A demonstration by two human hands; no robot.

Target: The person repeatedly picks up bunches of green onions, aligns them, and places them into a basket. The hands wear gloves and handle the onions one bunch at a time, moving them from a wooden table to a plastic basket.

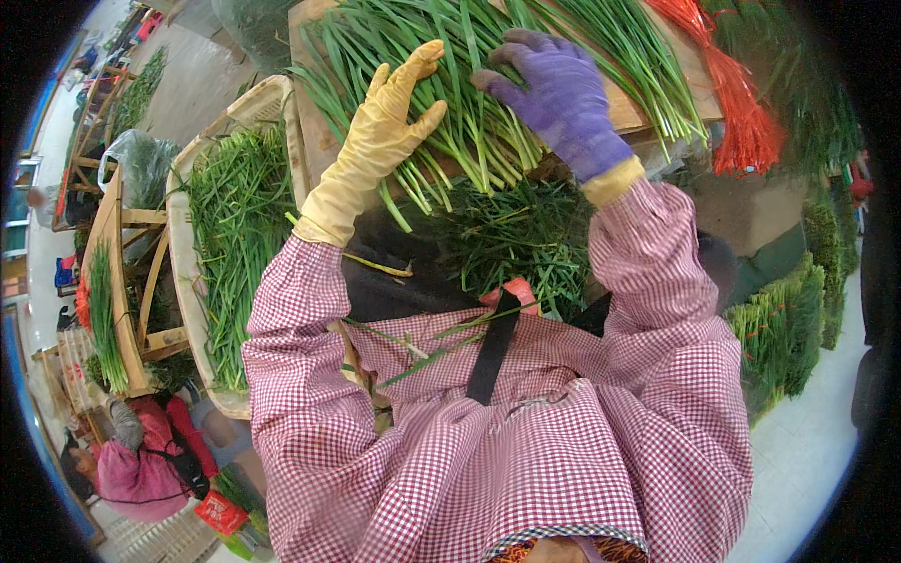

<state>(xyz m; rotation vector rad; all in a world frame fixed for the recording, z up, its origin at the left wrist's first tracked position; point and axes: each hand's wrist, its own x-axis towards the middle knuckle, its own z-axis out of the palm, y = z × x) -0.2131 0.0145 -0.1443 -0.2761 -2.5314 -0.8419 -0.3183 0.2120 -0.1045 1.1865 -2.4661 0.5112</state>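
Note:
Long green stalks with pale ends, like garlic chives (464, 134), lie spread over a wooden board (310, 134). My left hand (387, 119), in a yellow rubber glove, rests at or just over their left part, thumb and fingers apart. On their right side is my right hand (556, 98) in a purple glove with a yellow cuff, fingers spread and slightly bent; whether it touches the stalks is unclear. Neither hand grips anything visible. A separate bunch of stalks (654, 77) lies further right on the board, beside a bundle of red ties (739, 105).
A cream plastic crate (184, 232) full of loose green leaves stands at left. More dark leaves (521, 239) lie below the board's edge. Tied green bundles (781, 324) stand on the floor at right. Another person (141, 457) in pink works at lower left, near a wooden stand (116, 281).

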